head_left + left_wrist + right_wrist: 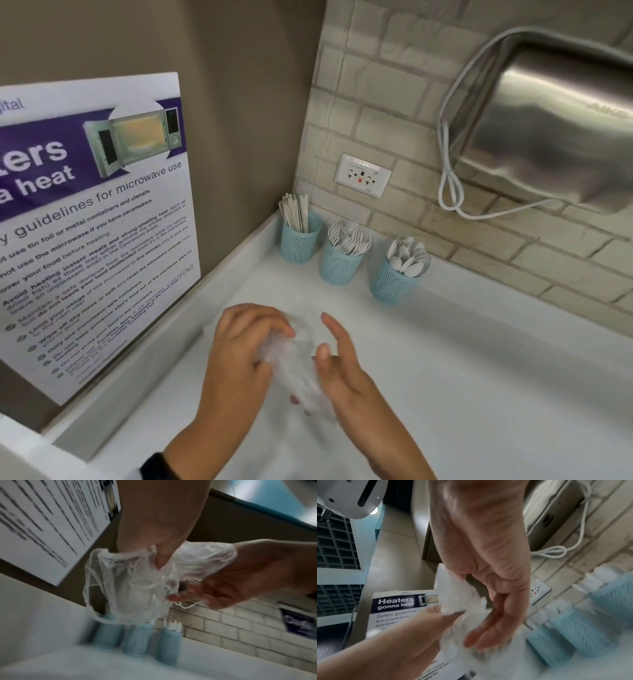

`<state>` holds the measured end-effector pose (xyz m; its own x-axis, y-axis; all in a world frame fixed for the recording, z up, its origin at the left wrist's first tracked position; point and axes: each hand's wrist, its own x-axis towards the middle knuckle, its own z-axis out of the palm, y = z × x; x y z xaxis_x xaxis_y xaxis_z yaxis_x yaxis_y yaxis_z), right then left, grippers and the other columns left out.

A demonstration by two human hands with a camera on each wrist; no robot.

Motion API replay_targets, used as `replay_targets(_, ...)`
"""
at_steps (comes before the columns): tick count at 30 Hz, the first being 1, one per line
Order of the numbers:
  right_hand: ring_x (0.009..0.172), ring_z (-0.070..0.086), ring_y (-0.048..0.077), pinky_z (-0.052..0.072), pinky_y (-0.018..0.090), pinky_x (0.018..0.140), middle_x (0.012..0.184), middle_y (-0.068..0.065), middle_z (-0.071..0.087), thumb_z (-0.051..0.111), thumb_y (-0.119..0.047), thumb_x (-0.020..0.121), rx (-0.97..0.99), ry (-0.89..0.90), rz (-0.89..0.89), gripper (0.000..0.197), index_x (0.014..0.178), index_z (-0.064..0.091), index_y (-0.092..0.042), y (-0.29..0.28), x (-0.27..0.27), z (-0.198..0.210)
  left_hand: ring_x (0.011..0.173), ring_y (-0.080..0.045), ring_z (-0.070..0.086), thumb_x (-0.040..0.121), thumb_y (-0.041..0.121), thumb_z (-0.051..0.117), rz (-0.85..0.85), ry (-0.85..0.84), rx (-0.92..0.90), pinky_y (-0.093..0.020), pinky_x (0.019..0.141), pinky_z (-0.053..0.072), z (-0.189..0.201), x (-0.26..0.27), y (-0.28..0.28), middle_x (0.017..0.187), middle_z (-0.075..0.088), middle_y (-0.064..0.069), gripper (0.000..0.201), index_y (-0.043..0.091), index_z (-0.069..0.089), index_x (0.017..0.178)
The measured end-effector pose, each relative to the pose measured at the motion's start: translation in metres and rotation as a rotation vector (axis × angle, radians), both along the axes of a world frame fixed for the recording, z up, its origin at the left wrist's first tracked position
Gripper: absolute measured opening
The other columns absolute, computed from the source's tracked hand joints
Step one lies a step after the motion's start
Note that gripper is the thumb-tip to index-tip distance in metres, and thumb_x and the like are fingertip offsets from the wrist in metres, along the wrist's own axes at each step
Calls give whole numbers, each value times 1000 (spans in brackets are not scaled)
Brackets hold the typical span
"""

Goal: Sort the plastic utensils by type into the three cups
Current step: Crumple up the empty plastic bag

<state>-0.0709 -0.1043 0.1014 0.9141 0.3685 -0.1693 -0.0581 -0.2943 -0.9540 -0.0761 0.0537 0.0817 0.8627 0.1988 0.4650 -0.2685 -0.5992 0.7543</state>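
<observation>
We see three blue mesh cups along the back of the white desk [479, 359], running 11 to 1 o'clock from the hands: knives cup [298, 240], forks cup [339, 263], spoons cup [392, 282]. Each cup looks single-type, so we judge sorting done or nearly done. No loose utensils show on the desk.

Left hand [245, 346] grips a thin clear plastic bag [133, 588], fingers curled round its bunched top. Right hand [337, 356] is at 3 o'clock of the bag, fingers straight and relaxed, touching the film, holding nothing. The bag looks empty, though blur keeps us from being sure.

Risks, as we judge them:
- The bag is flimsy and hangs just in front of the cups; swinging it toward 12 o'clock could snag the fork tines or tip a light cup.
- If a utensil is still inside, a shake could drop it onto the desk or into the wrong cup.
- The right hand only touches the film, so the bag could slip on that side.

Orientation: knives stand near upright, long axis vertical, tips up, leaning slightly to 11 o'clock. Forks stand tines up, fanned out toward 1 o'clock. Spoons stand bowls up, also fanned. The bag hangs down from the left grip, long axis roughly vertical.
</observation>
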Motion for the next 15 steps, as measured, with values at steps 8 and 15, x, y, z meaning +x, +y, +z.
replay_targets(8,68,55,8,42,17,62,79,-1,68,55,-7,95,135,-105,-163,27,86,71,-27,2,7,3,80,-1,49,70,29,47,-96,192,44,-15,64,39,-4,-2,4,90,57,22,32,44,55,96)
replay_targets(15,69,58,2,41,10,62,82,-13,71,47,-1,95,29,-39,-221,38,87,75,-26,1,11,-11,71,-17,64,78,-18,40,-208,369,-401,-21,60,50,7,-1,1,82,68,2,47,21,61,94)
